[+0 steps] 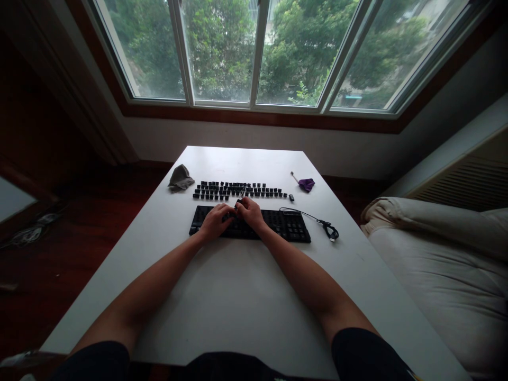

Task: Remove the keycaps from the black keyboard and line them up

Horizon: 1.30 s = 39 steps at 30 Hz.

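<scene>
A black keyboard (296, 225) lies on the white table, many of its keycaps off on the left and middle and its number pad still covered. Over its middle, my right hand (251, 211) is closed around a small keycap puller (240, 199), whose thin wire end points up and away. My left hand (216, 221) rests over the keyboard's left half, fingers curled and pinched close to the puller; what they hold is too small to tell. Just beyond the keyboard, loose black keycaps (238, 189) stand in rows.
A grey cloth (181, 178) lies at the table's far left. A purple cloth (306, 184) and a small brush (294, 177) lie at the far right. The keyboard's coiled cable (329, 230) is on the right. A sofa (432, 264) stands beside the white table (222, 296).
</scene>
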{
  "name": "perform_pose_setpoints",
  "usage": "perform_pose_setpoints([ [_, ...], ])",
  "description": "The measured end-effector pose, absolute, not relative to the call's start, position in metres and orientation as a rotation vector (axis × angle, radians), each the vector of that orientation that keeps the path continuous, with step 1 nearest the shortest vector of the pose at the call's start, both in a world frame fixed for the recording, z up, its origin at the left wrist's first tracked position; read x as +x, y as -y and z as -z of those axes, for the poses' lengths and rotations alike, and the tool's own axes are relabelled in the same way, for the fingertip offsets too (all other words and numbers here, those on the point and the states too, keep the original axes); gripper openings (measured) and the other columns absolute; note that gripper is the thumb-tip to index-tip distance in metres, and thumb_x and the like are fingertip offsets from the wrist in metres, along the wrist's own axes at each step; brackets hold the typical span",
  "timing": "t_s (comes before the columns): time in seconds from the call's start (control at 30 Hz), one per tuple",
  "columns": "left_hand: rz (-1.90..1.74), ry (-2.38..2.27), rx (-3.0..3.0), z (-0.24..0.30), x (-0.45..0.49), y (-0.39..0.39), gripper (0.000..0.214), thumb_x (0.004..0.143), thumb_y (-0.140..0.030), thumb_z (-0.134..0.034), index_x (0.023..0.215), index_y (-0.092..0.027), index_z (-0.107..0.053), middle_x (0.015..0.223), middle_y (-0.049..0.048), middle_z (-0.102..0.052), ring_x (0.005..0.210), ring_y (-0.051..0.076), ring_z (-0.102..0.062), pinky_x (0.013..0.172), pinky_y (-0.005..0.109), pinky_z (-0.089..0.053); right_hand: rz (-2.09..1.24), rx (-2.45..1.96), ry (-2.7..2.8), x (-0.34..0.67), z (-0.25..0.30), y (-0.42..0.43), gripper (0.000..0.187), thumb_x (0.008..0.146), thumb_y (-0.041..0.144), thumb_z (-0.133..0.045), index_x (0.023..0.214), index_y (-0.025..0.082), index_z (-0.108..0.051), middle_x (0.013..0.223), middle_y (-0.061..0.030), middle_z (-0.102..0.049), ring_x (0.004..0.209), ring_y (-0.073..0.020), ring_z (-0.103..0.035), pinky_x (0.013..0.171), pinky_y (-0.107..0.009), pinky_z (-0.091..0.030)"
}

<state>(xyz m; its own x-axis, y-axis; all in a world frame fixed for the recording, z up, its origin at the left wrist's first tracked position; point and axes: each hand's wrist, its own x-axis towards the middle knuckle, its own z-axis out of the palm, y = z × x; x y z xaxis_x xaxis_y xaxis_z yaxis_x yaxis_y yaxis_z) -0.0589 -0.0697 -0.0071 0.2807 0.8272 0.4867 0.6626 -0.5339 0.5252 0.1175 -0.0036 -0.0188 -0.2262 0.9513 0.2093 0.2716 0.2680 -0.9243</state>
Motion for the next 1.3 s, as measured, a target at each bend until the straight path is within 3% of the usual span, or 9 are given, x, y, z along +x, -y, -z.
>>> perform_pose_setpoints([
  [0.33, -1.044, -1.63, 2.141, 0.01, -0.063, 0.069, 0.018, 0.085, -0.025, -0.062, 0.103, -0.023, -0.063, 0.087, 0.0016, -0.066, 0.073, 0.018, -0.061, 0.069, 0.03, -0.046, -1.03, -1.104, 1.631, 0.116, 0.022, 0.005, 0.022, 0.085, 0.045, -0.056, 0.081, 0.023, -0.052, 0.062, 0.0023, -0.065, 0.053, -0.0171, -0.063, 0.055, -0.029, -0.05],
  [0.73, -0.918, -1.694, 2.074, 0.003, -0.081, 0.059, 0.015, 0.085, -0.032, -0.061, 0.097, -0.023, -0.064, 0.086, 0.0012, -0.069, 0.077, 0.018, -0.063, 0.074, 0.029, -0.047, -1.217, -0.965, 1.498, 0.112, 0.014, 0.01, 0.025, 0.084, 0.046, -0.06, 0.082, 0.023, -0.051, 0.06, 0.0027, -0.062, 0.049, -0.0154, -0.06, 0.048, -0.026, -0.048],
  [1.3, -0.894, -1.696, 2.094, 0.002, -0.09, 0.056, 0.015, 0.084, -0.032, -0.062, 0.096, -0.023, -0.066, 0.088, 0.0017, -0.071, 0.078, 0.019, -0.064, 0.074, 0.031, -0.048, -1.024, -1.175, 1.561, 0.127, 0.022, -0.011, 0.021, 0.083, 0.043, -0.055, 0.082, 0.022, -0.053, 0.062, 0.0015, -0.065, 0.052, -0.0171, -0.063, 0.053, -0.028, -0.048],
])
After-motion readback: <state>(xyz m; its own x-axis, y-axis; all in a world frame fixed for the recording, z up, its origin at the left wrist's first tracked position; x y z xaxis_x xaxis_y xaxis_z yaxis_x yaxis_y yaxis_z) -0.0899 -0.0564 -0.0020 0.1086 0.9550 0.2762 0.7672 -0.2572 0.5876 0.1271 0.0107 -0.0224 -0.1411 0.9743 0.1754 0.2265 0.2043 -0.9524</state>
